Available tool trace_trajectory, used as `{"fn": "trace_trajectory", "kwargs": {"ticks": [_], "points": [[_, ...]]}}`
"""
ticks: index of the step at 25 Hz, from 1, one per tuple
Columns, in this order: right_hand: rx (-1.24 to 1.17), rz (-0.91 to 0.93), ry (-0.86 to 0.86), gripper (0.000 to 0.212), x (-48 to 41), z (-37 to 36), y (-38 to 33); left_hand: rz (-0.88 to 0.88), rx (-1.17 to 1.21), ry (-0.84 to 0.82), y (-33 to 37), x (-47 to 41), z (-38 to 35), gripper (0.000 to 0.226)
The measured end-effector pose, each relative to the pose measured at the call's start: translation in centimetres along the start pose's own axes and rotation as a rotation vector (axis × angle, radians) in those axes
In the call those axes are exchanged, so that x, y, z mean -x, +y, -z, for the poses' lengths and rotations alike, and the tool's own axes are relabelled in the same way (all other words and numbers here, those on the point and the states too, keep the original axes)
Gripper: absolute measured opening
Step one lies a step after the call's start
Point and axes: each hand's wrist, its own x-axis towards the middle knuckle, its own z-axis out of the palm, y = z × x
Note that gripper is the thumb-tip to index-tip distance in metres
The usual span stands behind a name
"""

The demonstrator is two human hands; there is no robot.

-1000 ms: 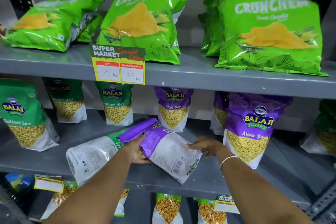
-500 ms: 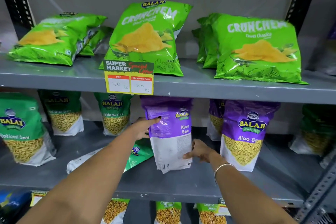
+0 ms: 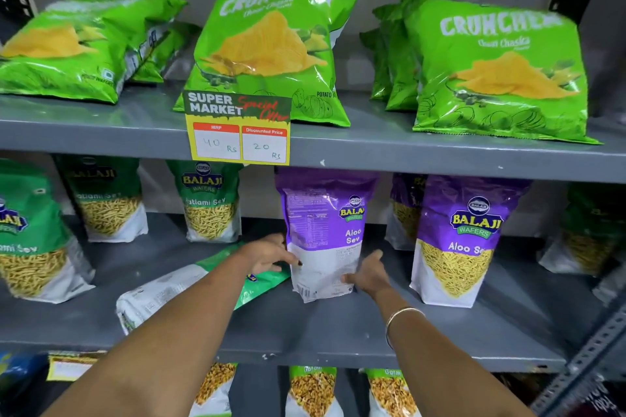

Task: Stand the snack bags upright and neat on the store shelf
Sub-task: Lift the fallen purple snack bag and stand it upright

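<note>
A purple Aloo Sev bag [image 3: 323, 230] stands upright on the middle shelf [image 3: 321, 335], its back panel facing me. My left hand [image 3: 267, 252] presses its lower left edge and my right hand [image 3: 367, 272] presses its lower right edge, so both hands hold the bag's base. A green Ratlami Sev bag [image 3: 176, 288] lies flat on the shelf under my left forearm. To the right a second purple Aloo Sev bag [image 3: 464, 240] stands upright, front facing out.
Upright green Ratlami Sev bags [image 3: 210, 200] line the middle shelf's back and left. Green Crunchem chip bags [image 3: 271, 44] sit on the top shelf behind a yellow price tag [image 3: 238, 132]. More bags [image 3: 311, 389] stand on the shelf below. A slotted metal post [image 3: 582, 366] rises at lower right.
The purple bag went from lying tilted in my hands to standing upright on the shelf. My left hand slid from its top down to its lower left edge.
</note>
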Motion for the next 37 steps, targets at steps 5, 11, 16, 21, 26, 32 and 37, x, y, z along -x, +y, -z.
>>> {"fn": "trace_trajectory", "kwargs": {"ticks": [5, 11, 16, 21, 26, 32, 37], "points": [[-0.074, -0.011, -0.141, 0.025, 0.0, 0.1, -0.5, 0.045, -0.078, -0.070, -0.6, -0.2, 0.2, 0.037], [-0.167, 0.079, -0.670, 0.063, 1.9, 1.8, -1.3, -0.120, 0.018, 0.173, -1.2, -1.6, -1.7, 0.060], [-0.076, 0.136, -0.495, 0.087, 2.1, 0.7, -1.3, -0.118, 0.042, 0.142, -1.0, -1.8, -2.9, 0.098], [-0.161, 0.168, -0.466, 0.068, 2.3, 3.0, -1.2, -0.084, -0.182, 0.235, -0.6, -1.0, -3.4, 0.091], [-0.203, 0.100, -0.304, 0.055, 0.5, 4.2, -0.4, -0.086, -0.049, 0.279, -0.5, -1.2, -2.8, 0.059], [-0.297, 0.263, -0.492, 0.044, 1.2, 4.1, -1.3, -0.112, -0.012, 0.286, -1.8, -1.3, -2.6, 0.067], [-0.334, 0.287, -0.470, 0.045, 0.6, 3.8, -0.9, -0.084, -0.058, 0.371, -4.4, -5.1, -1.6, 0.103]]}}
